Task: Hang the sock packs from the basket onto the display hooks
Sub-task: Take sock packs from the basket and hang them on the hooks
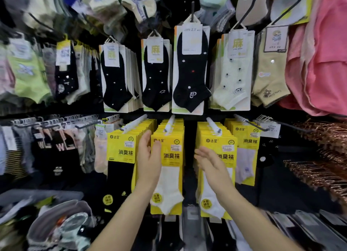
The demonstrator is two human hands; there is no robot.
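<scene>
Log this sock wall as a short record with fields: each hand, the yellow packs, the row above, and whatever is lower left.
left: left hand, fingers straight along the left edge of the middle yellow pack, thumb on its front
right: right hand open, holds nothing, at the left edge of the right yellow pack
yellow packs: hung on hooks; middle and right show white socks, left yellow pack a black sock
row above: black sock packs, hung
lower left: sock pile, blurred; basket unclear

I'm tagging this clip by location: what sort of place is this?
Most likely a shop's sock section: yellow sock packs hang in rows on display hooks, with black carded socks hung above.
</scene>
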